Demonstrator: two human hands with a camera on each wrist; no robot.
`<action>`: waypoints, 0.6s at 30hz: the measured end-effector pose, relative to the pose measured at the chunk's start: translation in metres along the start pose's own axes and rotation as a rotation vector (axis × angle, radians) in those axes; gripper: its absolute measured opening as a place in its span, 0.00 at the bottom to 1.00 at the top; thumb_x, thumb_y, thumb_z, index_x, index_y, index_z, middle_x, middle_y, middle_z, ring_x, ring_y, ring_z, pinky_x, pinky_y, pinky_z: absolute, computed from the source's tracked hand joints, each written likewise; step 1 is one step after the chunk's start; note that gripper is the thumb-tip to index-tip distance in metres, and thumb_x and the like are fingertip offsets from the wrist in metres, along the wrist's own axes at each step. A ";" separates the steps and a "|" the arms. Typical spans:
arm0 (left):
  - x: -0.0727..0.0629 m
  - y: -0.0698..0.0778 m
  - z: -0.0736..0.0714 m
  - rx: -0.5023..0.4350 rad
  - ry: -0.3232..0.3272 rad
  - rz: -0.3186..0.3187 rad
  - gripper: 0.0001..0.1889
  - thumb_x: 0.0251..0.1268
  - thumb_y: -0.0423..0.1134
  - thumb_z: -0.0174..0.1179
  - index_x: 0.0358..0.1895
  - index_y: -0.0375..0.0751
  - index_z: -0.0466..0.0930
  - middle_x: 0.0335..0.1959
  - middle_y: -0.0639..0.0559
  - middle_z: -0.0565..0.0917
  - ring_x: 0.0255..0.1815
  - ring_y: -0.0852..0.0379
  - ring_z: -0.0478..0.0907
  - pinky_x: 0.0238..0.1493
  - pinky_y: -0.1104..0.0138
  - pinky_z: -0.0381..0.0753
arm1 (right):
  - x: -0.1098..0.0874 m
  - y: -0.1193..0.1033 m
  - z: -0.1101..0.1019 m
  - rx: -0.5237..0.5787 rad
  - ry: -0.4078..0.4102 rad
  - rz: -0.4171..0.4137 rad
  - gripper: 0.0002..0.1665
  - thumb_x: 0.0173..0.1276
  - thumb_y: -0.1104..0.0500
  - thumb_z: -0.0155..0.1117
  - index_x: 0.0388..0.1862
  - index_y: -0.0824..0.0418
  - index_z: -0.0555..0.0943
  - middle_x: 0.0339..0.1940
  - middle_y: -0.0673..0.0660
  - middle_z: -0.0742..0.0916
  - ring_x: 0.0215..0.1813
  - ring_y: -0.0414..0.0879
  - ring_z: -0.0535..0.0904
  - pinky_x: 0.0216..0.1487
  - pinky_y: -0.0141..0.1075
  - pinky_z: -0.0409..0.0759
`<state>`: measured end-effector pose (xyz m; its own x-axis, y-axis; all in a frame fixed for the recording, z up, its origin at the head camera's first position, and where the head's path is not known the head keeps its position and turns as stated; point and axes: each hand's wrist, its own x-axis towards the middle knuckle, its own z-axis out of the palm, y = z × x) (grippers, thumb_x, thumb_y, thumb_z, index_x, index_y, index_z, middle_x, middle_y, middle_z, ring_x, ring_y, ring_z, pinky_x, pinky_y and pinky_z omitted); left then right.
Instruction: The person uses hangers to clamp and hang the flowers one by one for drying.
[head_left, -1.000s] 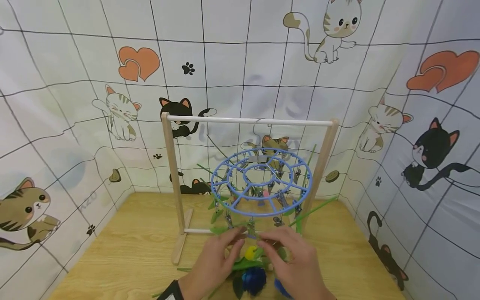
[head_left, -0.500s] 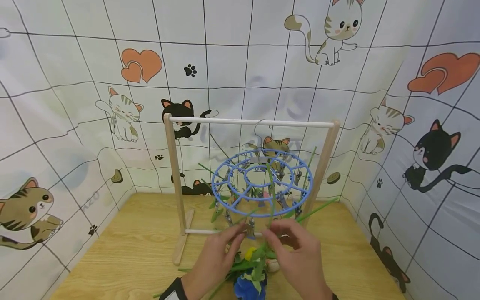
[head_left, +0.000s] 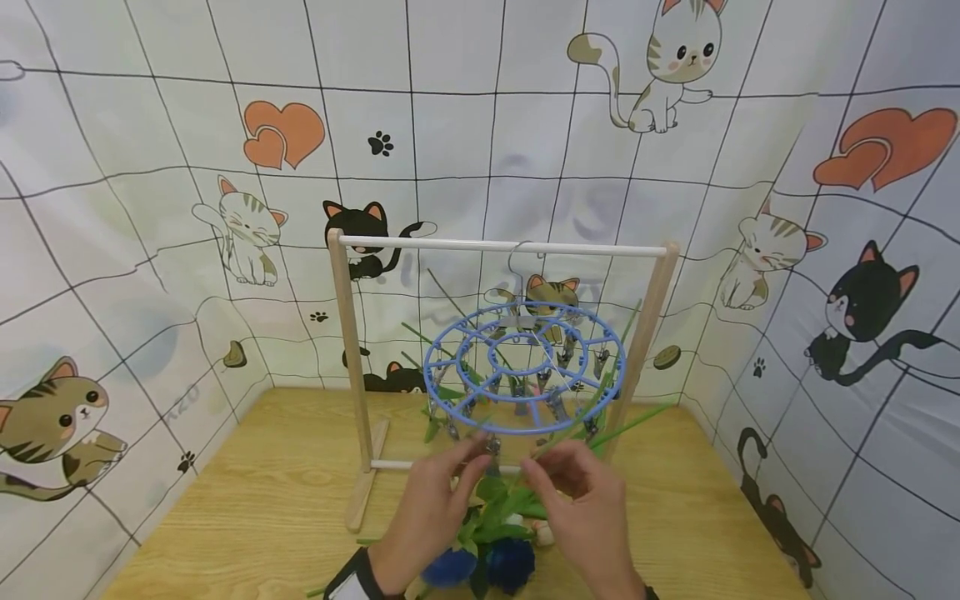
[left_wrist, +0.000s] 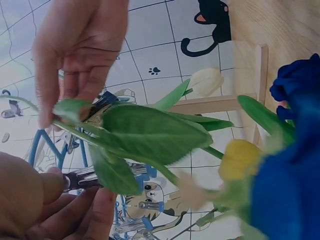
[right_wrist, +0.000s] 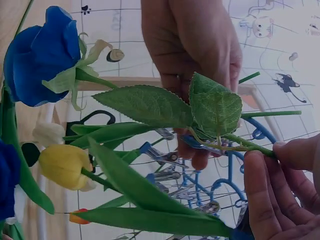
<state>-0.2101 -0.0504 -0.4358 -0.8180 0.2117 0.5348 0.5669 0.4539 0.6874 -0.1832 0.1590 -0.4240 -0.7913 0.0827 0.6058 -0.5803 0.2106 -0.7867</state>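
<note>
My left hand (head_left: 431, 500) pinches a metal clip (left_wrist: 82, 178) that hangs from the front of a round blue drying hanger (head_left: 517, 431). In my right hand (head_left: 588, 508), thumb and fingers grip the green stem of an artificial blue rose (right_wrist: 42, 57). Its bloom points down toward the table, and the stem slants up through the hand. Serrated green leaves (left_wrist: 155, 132) on this stem overlap the clip in both wrist views. Below the hands, another blue rose (head_left: 512, 565) lies on the table. A yellow tulip (right_wrist: 62, 167) shows near the held rose.
A wooden stand (head_left: 343, 333) with a white top rail (head_left: 450, 243) carries the hanger by its hook. Several green stems stick out around the ring, with more clips hanging from it. Cat-patterned cloth (head_left: 450, 133) surrounds the wooden table (head_left: 247, 492) on the visible sides.
The rose in my right hand has swung from upside down with its stem upright to a slant, bloom moving left. The hanger has turned slightly. My left hand stays at the ring's front.
</note>
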 end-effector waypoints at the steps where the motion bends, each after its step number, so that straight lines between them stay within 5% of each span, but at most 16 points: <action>1: 0.001 0.000 0.000 -0.001 0.007 -0.007 0.20 0.93 0.44 0.63 0.74 0.37 0.88 0.59 0.44 0.98 0.50 0.53 0.98 0.49 0.68 0.95 | 0.000 0.001 0.001 0.003 -0.006 0.008 0.11 0.76 0.71 0.81 0.46 0.58 0.89 0.38 0.56 0.96 0.35 0.45 0.95 0.44 0.34 0.96; 18: 0.007 -0.002 -0.001 -0.094 0.100 0.018 0.09 0.79 0.32 0.74 0.57 0.44 0.90 0.51 0.51 0.97 0.48 0.60 0.95 0.50 0.66 0.97 | -0.006 0.011 0.011 0.049 -0.036 0.183 0.09 0.75 0.65 0.84 0.47 0.60 0.90 0.41 0.58 0.98 0.39 0.46 0.98 0.43 0.38 0.98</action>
<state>-0.2171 -0.0504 -0.4333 -0.7968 0.1298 0.5902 0.5916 0.3665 0.7181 -0.1875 0.1499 -0.4378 -0.8906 0.0802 0.4477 -0.4337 0.1471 -0.8890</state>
